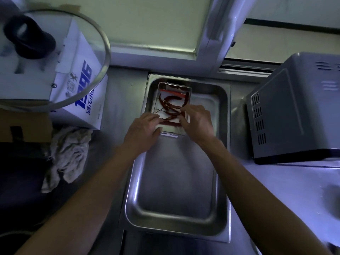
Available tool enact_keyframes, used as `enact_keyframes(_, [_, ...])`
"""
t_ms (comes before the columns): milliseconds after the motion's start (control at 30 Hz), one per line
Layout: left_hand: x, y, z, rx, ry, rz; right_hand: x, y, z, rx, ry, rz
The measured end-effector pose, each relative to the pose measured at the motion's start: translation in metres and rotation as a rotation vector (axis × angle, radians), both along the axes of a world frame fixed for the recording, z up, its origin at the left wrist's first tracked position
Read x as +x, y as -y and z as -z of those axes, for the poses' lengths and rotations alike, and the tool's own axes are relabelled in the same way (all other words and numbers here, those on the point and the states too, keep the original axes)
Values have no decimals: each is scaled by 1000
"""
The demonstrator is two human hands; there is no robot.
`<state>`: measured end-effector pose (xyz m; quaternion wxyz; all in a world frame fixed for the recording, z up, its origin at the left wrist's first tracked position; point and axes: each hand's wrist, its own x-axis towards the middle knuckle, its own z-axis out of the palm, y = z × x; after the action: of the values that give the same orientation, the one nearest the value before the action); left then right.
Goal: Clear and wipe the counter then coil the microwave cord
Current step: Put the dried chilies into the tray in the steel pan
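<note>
Over the far end of the deep steel tray (223, 162), both hands meet at a small white dish (184, 130) of dried red chillies (170, 104). The left hand (142, 128) lies on the dish's near left corner with its fingers fairly straight; whether they grip the rim I cannot tell. The right hand (196, 120) curls its fingertips at the near right side, seemingly pinching the rim or a chilli; blur hides which.

Judging from this, the dish is being handled as part of clearing. It should be kept level, with both hands holding opposite sides, so the loose chillies do not slide out.

Left of the hands, apart from them, a crumpled grey cloth (68, 155) lies on the counter (117, 100), ready for wiping. The microwave (294, 111) stands to the right; its cord is not visible.
</note>
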<state>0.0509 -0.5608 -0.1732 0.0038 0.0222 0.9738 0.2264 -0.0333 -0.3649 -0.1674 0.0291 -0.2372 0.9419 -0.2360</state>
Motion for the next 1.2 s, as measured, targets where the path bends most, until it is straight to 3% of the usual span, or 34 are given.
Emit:
enact_keyframes(333, [51,-93,-46,-119,132,44,82,-97,-37,116,244,17])
enact_keyframes(533, [101,-153,-54,-236,317,52,124,-161,-46,111,261,-2])
enact_keyframes(833, [160,-231,-58,-255,304,85,189,-248,-43,91,302,-37])
enact_keyframes(1200, [180,-313,-58,-162,195,305,279,-349,-56,28,349,302])
